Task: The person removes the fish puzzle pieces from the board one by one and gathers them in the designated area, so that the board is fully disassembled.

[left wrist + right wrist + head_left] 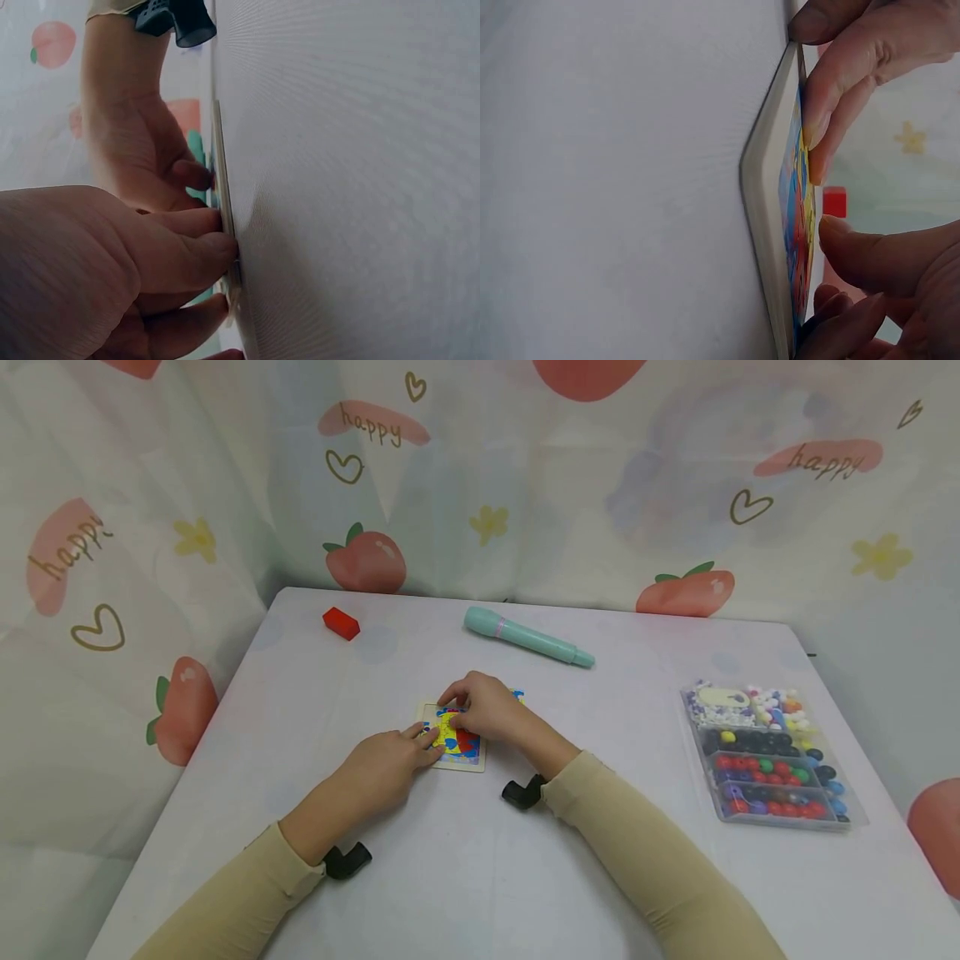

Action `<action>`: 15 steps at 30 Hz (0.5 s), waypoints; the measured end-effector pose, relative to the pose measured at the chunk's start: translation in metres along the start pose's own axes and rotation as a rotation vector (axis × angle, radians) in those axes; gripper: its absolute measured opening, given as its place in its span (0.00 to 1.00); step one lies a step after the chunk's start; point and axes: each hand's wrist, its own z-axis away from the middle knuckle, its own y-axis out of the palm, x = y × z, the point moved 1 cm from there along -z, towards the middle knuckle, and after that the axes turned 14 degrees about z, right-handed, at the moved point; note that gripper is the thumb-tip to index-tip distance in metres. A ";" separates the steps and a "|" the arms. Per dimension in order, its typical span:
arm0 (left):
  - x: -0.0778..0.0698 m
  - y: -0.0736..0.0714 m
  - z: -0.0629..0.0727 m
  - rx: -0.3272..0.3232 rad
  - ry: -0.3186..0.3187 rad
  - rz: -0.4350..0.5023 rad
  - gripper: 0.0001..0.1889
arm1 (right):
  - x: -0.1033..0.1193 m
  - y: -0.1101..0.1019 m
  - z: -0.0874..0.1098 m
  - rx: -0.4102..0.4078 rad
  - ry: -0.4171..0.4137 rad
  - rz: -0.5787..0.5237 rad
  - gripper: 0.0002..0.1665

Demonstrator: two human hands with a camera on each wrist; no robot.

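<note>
A small jigsaw puzzle (471, 763) with a pale frame and a yellow, red and blue picture lies flat on the white table. My left hand (384, 770) holds its left side, thumb against the frame's edge and fingertips on the picture. Over the upper right part of the puzzle my right hand (491, 708) bends its thumb and fingers. In the right wrist view, the right thumb (855, 244) hovers close to the picture, apart from the fingers; whether they hold a piece is hidden. A blue patterned bit (518, 694) shows behind the right hand.
A red block (341, 623) lies at the back left, and a mint-green tube-shaped thing with a narrow tip (528, 638) lies at the back middle. At the right stands a clear compartment box (783, 823) of coloured beads. Printed curtains hang behind and to the left.
</note>
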 end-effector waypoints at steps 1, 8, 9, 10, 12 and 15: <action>0.000 0.000 0.000 -0.001 0.001 -0.002 0.26 | 0.000 0.000 0.000 -0.002 -0.004 0.010 0.16; -0.001 0.001 0.000 -0.006 -0.005 -0.012 0.26 | 0.003 0.003 0.000 -0.009 -0.019 0.058 0.15; -0.001 0.001 0.000 -0.006 -0.008 -0.009 0.26 | 0.003 0.004 0.000 -0.012 -0.015 0.062 0.15; -0.001 0.001 -0.001 -0.005 -0.010 -0.007 0.26 | 0.003 0.004 0.000 -0.015 -0.010 0.064 0.15; -0.001 0.001 0.000 -0.003 -0.013 -0.003 0.26 | 0.003 0.005 0.000 -0.022 -0.001 0.065 0.14; -0.001 0.001 -0.001 -0.003 -0.011 -0.006 0.26 | 0.004 0.006 0.001 -0.033 0.001 0.067 0.13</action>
